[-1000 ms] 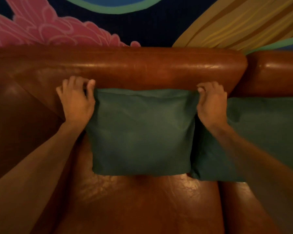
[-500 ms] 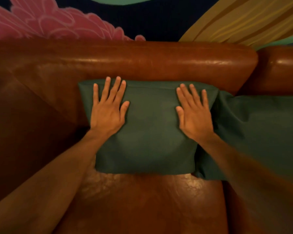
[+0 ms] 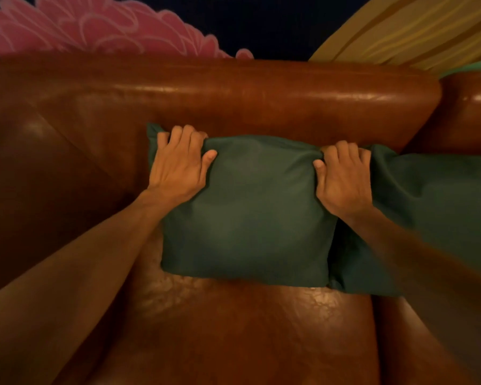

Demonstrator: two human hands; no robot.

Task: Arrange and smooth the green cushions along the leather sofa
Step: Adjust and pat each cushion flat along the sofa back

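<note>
Both hands (left hand [image 3: 177,165], right hand [image 3: 342,179]) grip the green cushion [image 3: 250,218].

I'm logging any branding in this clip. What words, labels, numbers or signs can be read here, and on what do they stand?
None: no readable text shows anywhere.
Green cushion held by the left hand and right hand: no tag or label shows.
Leather sofa: no brand mark.
Wall mural: painted shapes only, no lettering.
</note>
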